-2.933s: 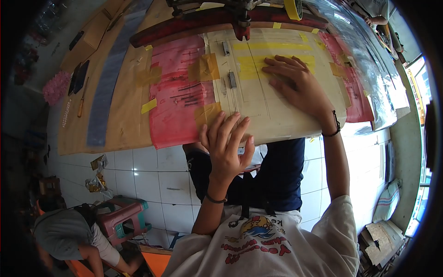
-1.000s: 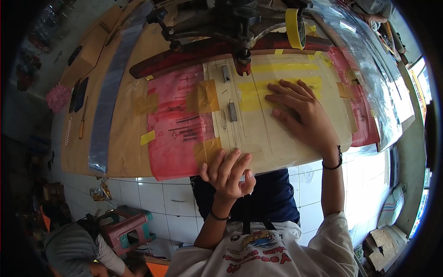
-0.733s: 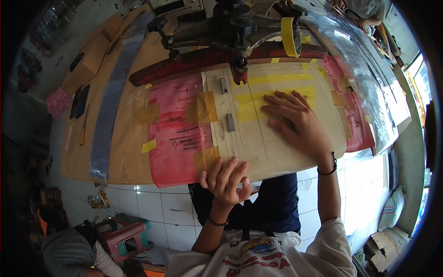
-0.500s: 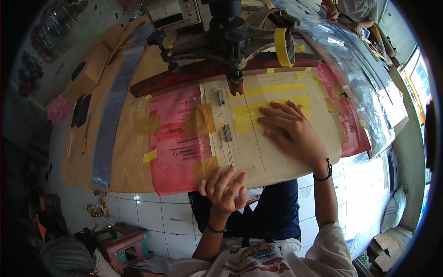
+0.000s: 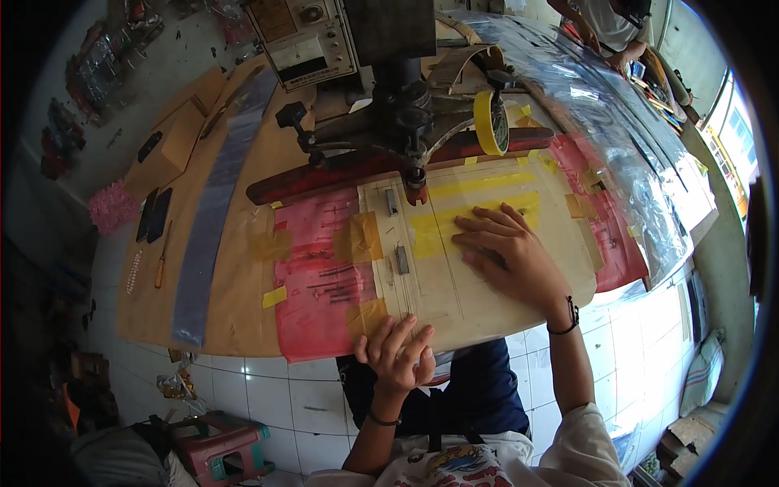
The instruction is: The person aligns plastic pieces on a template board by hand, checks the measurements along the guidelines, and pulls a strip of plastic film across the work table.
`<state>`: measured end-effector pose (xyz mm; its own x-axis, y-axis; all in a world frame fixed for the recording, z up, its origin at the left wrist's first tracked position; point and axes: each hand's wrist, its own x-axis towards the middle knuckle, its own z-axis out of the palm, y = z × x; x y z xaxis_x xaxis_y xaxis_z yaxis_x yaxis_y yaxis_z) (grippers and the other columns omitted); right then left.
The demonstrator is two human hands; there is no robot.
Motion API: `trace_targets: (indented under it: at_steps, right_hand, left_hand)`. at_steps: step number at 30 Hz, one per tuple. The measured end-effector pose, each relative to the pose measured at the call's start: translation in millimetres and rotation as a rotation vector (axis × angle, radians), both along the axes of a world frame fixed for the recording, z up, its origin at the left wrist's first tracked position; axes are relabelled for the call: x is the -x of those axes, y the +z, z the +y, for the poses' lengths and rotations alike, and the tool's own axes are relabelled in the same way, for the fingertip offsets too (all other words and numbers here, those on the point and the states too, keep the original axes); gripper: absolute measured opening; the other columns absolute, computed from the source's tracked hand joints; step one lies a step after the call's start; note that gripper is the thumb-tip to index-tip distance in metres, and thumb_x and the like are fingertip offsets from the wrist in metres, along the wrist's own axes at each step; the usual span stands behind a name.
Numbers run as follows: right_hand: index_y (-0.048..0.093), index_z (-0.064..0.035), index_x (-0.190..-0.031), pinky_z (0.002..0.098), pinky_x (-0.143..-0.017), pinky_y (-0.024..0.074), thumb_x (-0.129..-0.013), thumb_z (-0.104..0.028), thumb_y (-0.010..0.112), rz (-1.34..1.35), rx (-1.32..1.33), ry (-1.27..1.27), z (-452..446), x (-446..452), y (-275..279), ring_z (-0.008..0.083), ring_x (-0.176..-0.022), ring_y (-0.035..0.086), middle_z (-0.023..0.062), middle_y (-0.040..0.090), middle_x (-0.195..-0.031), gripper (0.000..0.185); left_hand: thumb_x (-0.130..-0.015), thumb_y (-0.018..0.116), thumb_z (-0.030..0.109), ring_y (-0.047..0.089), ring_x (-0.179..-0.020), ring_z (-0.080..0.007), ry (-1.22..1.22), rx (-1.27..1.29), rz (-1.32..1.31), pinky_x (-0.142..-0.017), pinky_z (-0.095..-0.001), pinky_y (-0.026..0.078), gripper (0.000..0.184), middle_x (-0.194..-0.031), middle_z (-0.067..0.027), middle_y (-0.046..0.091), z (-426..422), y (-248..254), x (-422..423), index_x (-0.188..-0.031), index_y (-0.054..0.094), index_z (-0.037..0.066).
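My right hand [image 5: 511,252] lies flat with its fingers spread on a beige board [image 5: 479,304], touching the yellow tape [image 5: 434,235] stuck there. At the board's front edge, the fingertips of my left hand [image 5: 396,353] rest apart beside a strip of brown tape [image 5: 367,318]. Two small dark metal blocks, a nearer one [image 5: 402,260] and a farther one [image 5: 391,202], sit on the board left of my right hand. A pink-red sheet [image 5: 320,284] with dark line marks adjoins the board's left side. Over the far edge stands a machine head with a long red bar [image 5: 341,172].
A roll of yellow tape [image 5: 484,122] hangs on the machine. A control box [image 5: 308,49] stands behind. Two phone-like dark objects and a wooden-handled tool [image 5: 160,272] lie at left. Clear plastic sheeting [image 5: 600,122] covers the right side, where another person [image 5: 608,32] works. A stool [image 5: 219,446] stands below.
The view has tilted up, so the table and machine appear lower and more of the control box shows. Both hands keep about the same places on the board.
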<state>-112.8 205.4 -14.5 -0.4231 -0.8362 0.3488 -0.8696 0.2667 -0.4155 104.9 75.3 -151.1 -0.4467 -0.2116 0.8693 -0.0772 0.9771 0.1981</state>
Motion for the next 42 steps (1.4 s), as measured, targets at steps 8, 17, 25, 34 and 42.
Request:
trace_targets:
  at_steps: [8, 17, 25, 34, 42]
  right_hand:
    - [0.078, -0.0146, -0.124, 0.0539, -0.128, 0.0304, -0.1, -0.024, 0.07, -0.008, -0.001, -0.006, -0.8, -1.9, 2.8, 0.0299, -0.145, 0.053, 0.0068, 0.068, -0.144, 0.027]
    - [0.078, -0.0152, -0.124, 0.0531, -0.129, 0.0296, -0.099, -0.022, 0.07, -0.004, -0.012, -0.012, -1.6, -1.8, 2.1, 0.03, -0.145, 0.052, 0.0062, 0.068, -0.144, 0.027]
    - [0.078, -0.0145, -0.124, 0.0531, -0.129, 0.0293, -0.099, -0.021, 0.07, 0.0, -0.022, -0.018, -1.8, -3.2, 3.1, 0.0303, -0.145, 0.052, 0.0069, 0.067, -0.146, 0.027]
    - [0.076, -0.0148, -0.128, 0.0531, -0.128, 0.0291, -0.099, -0.022, 0.069, 0.002, -0.033, -0.03, -2.4, -4.8, 3.5, 0.0307, -0.146, 0.051, 0.0069, 0.067, -0.146, 0.031]
    - [0.076, -0.0142, -0.129, 0.0529, -0.128, 0.0293, -0.099, -0.022, 0.069, 0.024, -0.034, -0.029, -3.1, -4.0, 1.5, 0.0305, -0.145, 0.052, 0.0068, 0.067, -0.145, 0.031]
  left_hand:
    - [-0.102, 0.055, 0.034, 0.055, -0.135, -0.0248, -0.011, -0.037, -0.009, -0.128, -0.0501, 0.013, 0.029, -0.132, -0.0011, 0.072, 2.0, -0.7, -1.3, -0.119, 0.077, 0.026]
    - [-0.102, 0.054, 0.032, 0.055, -0.136, -0.0251, -0.009, -0.034, -0.018, -0.127, -0.0502, 0.015, 0.03, -0.131, -0.0009, 0.072, 2.1, 1.5, -1.3, -0.118, 0.077, 0.026]
    - [-0.102, 0.054, 0.033, 0.055, -0.136, -0.0241, -0.017, -0.026, -0.029, -0.127, -0.0496, 0.014, 0.031, -0.132, -0.0003, 0.072, 1.1, 1.9, -2.5, -0.12, 0.078, 0.025]
    - [-0.101, 0.054, 0.033, 0.055, -0.135, -0.0237, -0.005, -0.01, -0.019, -0.128, -0.0493, 0.014, 0.031, -0.132, 0.0001, 0.072, 1.4, -0.1, -1.1, -0.116, 0.08, 0.025]
    - [-0.101, 0.054, 0.033, 0.055, -0.135, -0.0236, 0.007, -0.01, -0.02, -0.128, -0.0493, 0.014, 0.031, -0.131, 0.0004, 0.073, 1.9, 1.0, -0.6, -0.115, 0.081, 0.024]
